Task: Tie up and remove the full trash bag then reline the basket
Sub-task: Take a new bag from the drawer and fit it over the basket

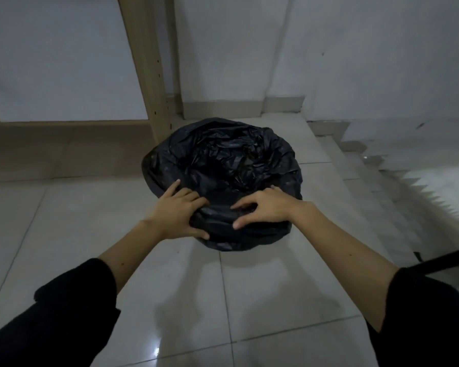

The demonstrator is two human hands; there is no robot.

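Note:
A round basket stands on the tiled floor, wrapped all over by a crinkled black trash bag (223, 160) whose edge is folded down over the rim. The basket itself is hidden under the plastic. My left hand (178, 213) grips the folded bag edge at the near left of the rim, fingers curled into the plastic. My right hand (263, 207) lies on the near right of the rim, with fingers bent and thumb under the fold, pinching the bag. Crumpled plastic fills the middle of the bag; what is inside is too dark to tell.
A wooden post (149, 62) of a frame rises just behind the basket on the left. White walls close the corner behind. Stairs (382, 165) go down on the right. A dark strap (440, 260) shows at the right edge. Glossy white tiles (210, 300) lie in front.

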